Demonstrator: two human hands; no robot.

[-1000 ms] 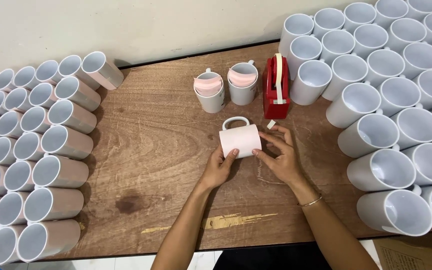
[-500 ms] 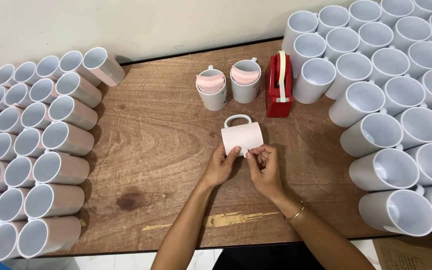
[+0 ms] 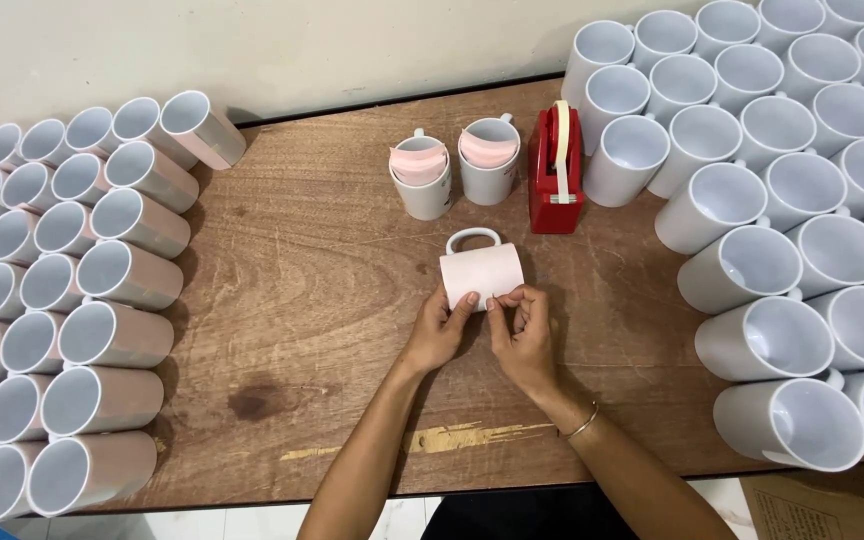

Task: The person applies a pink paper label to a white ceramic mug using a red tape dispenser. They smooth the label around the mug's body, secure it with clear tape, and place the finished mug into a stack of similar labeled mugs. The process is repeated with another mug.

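Pale pink paper is wrapped around a white mug [image 3: 482,270] lying mid-tabletop [image 3: 332,300], handle toward the far edge. Its near rim is pinched by the left hand [image 3: 439,335] and right hand [image 3: 522,335]. Bare brown wood is left around it; glossy mug rows [image 3: 72,300] crowd both side edges.

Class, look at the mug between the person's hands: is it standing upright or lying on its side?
Lying on its side. The mug shows its paper-wrapped wall from above, handle pointing away, with left hand and right hand at its near edge.
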